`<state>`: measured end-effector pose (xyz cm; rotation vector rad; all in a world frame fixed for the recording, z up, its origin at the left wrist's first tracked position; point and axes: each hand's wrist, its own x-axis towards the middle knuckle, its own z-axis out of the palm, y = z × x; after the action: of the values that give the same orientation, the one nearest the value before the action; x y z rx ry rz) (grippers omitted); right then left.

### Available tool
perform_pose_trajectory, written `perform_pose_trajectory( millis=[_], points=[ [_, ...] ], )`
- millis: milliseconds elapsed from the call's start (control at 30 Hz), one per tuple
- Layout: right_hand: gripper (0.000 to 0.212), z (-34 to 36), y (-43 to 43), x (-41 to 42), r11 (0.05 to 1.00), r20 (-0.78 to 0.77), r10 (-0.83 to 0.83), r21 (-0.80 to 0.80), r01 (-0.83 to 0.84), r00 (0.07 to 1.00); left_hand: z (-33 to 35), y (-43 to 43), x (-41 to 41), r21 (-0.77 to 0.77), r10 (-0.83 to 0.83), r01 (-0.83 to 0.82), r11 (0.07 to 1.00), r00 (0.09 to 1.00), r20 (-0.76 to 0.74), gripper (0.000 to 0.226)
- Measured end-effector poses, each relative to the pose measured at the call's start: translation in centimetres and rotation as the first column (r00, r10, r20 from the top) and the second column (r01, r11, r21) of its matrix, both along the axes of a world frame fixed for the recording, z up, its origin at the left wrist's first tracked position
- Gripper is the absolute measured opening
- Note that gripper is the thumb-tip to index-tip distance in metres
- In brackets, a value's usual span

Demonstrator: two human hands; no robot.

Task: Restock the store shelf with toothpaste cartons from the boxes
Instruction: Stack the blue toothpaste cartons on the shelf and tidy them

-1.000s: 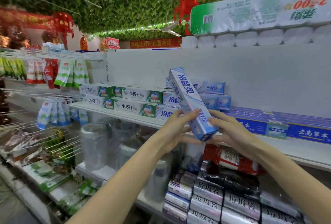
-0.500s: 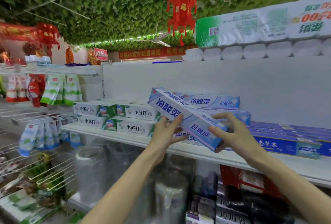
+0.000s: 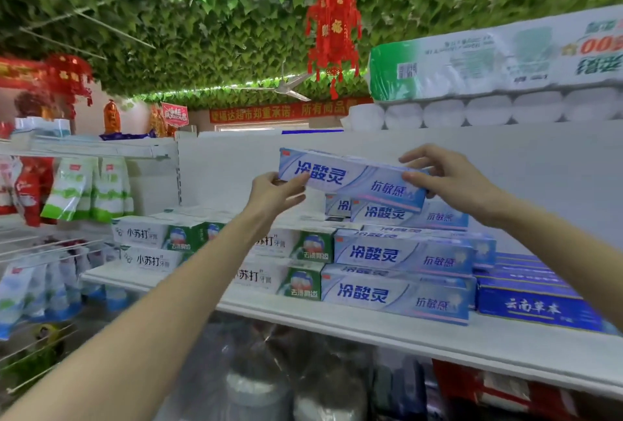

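Clamping fingers on its ends, left hand (image 3: 273, 194) and right hand (image 3: 453, 181) hold a long pale-blue toothpaste carton (image 3: 354, 182). Matching cartons (image 3: 404, 256) sit at 6 o'clock.

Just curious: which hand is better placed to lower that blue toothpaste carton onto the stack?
Probably the right hand: it grips the held carton just above the top stacked carton; the left hand holds the end overhanging the stack.

A shop: a white shelf (image 3: 371, 328) of stacked toothpaste cartons (image 3: 397, 296) at 5 o'clock, hanging packets (image 3: 84, 188) at 9, wrapped toilet-roll packs (image 3: 488, 63) at 2.
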<state>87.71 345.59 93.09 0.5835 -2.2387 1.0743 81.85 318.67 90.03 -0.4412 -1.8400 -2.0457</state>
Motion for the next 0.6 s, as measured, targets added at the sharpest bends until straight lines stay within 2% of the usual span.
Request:
perform_pose_trajectory(
  millis=[133,300,433,533,600],
  points=[
    [0.014,-0.2,1.5,-3.7,0.996,0.063,-0.073,0.059,0.07,0.995,0.7,1.0,-3.6,-0.346,0.09,-0.082,0.935,0.996,0.005,0.035],
    [0.016,-0.9,3.8,-5.8,0.987,0.116,-0.153,0.06,0.147,0.981,-1.0,2.8,-6.8,-0.583,0.091,-0.073,0.809,0.996,0.001,0.054],
    [0.017,-2.5,5.3,-6.2,0.957,0.096,-0.28,0.111,0.269,0.955,-2.2,3.9,-7.9,-0.666,-0.005,0.033,0.746,0.999,0.044,0.058],
    [0.022,-3.9,5.6,-6.3,0.893,0.024,-0.408,0.218,0.394,0.913,-2.5,4.5,-8.2,-0.702,-0.087,0.135,0.699,0.991,0.103,0.083],
    [0.025,-4.9,5.0,-6.4,0.874,0.035,-0.438,0.25,0.416,0.898,-2.5,4.8,-8.2,-0.691,-0.119,0.149,0.708,0.989,0.09,0.086]
  ],
)
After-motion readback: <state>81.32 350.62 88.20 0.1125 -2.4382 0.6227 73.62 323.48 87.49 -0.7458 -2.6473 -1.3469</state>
